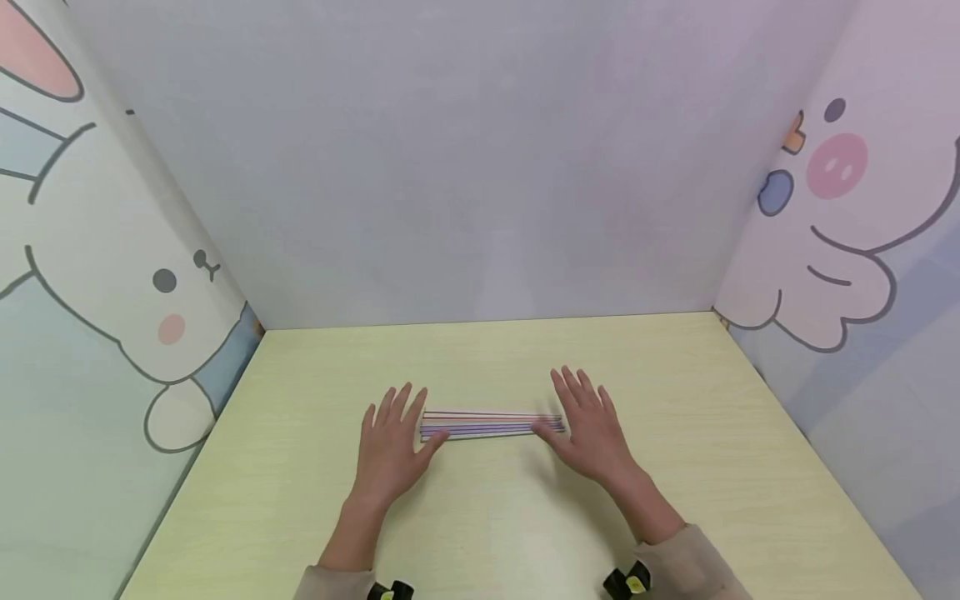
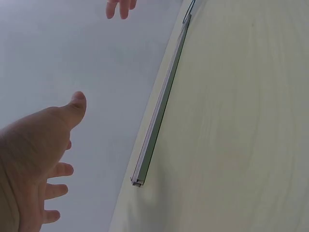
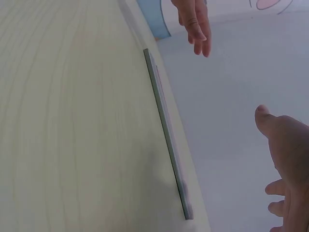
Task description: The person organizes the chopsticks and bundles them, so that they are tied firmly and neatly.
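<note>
Several long, thin, straight coloured sticks lie side by side across the middle of the table, purple, reddish and dark green among them. In the left wrist view, the green side of the nearest stick faces the camera. My left hand hovers by the left ends, fingers spread, its thumb overlapping the sticks in the head view. Over the right ends is my right hand, fingers stretched forward and thumb pointing inward. Both wrist views show air between the hands and the sticks, and neither hand holds anything.
The pale wood-grain table is bounded at the back by a plain grey wall. Side panels with cartoon animals stand left and right. Dark wrist devices with yellow marks sit at both sleeves.
</note>
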`<state>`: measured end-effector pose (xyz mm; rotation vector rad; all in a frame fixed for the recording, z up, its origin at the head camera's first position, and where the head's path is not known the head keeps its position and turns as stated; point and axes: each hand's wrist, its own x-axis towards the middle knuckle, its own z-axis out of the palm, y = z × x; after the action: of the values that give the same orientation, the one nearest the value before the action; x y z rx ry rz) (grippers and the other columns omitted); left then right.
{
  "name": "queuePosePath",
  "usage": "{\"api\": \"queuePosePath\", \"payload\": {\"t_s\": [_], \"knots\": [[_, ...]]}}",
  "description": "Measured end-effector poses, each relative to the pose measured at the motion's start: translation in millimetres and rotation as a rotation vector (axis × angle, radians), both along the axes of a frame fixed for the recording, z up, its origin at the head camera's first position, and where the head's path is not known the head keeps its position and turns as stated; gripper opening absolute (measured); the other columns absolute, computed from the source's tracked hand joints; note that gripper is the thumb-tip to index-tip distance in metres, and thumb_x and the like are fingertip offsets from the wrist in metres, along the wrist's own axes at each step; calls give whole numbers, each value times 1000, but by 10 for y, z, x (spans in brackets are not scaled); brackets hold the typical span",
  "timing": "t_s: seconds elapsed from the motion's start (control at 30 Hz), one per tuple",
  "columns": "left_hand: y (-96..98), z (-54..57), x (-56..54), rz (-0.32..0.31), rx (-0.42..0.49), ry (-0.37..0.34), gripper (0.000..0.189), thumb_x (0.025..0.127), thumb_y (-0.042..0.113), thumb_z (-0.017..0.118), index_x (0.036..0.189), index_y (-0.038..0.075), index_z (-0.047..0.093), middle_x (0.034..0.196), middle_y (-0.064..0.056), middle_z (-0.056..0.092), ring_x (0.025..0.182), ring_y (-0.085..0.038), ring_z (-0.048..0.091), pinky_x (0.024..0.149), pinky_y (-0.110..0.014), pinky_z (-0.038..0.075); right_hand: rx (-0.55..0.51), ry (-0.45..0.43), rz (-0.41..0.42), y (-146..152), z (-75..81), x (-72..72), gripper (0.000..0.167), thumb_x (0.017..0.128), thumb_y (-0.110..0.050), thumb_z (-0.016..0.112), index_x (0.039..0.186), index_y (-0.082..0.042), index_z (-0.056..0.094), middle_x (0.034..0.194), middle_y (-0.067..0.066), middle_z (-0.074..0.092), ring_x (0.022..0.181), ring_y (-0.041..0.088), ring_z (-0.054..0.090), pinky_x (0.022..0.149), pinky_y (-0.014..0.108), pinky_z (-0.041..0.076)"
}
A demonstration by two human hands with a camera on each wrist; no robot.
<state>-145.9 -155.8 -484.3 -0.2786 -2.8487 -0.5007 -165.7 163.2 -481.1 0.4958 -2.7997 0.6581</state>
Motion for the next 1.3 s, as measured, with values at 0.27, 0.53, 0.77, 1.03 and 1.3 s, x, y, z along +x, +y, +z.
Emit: {"api": "queuePosePath", "payload": {"t_s": [0.27, 0.53, 0.77, 1.03, 1.3], "knots": [[41, -78, -23, -12, -23, -12, 77, 91, 56, 65, 151, 12, 47, 157, -17, 40, 148, -38, 28, 116, -62, 19, 7, 39, 54, -88, -80, -3, 88, 90, -53, 67, 159, -11, 31, 162, 15, 33, 150, 39, 24, 116, 62, 18], [67, -139, -38, -24, -21, -12, 75, 90, 54, 67, 150, 12, 48, 156, -17, 42, 147, -39, 31, 115, -62, 21, 10, 73, 75, -158, -117, -10, 88, 88, -51, 71, 156, -10, 36, 158, 16, 39, 149, 40, 28, 114, 63, 21], [93, -189, -65, -40, -14, 11, 74, 90, 52, 69, 149, 11, 50, 154, -18, 44, 145, -40, 34, 114, -62, 23, 35, 8, 86, -214, -161, -33, 87, 90, -54, 68, 158, -11, 35, 161, 14, 35, 151, 36, 25, 117, 60, 19], [118, -234, -94, -45, -14, -7, 72, 91, 52, 68, 148, 12, 50, 154, -17, 44, 146, -39, 33, 115, -60, 24, 77, -12, 106, -274, -227, -61, 86, 91, -56, 65, 158, -13, 34, 162, 13, 33, 151, 33, 25, 116, 59, 21], [123, -290, -113, -54, 2, -46, 71, 92, 52, 67, 149, 13, 50, 155, -16, 43, 147, -39, 32, 115, -60, 23, 100, -11, 141, -337, -267, -86, 85, 91, -57, 65, 157, -12, 37, 160, 15, 36, 149, 36, 28, 116, 60, 23]]}}
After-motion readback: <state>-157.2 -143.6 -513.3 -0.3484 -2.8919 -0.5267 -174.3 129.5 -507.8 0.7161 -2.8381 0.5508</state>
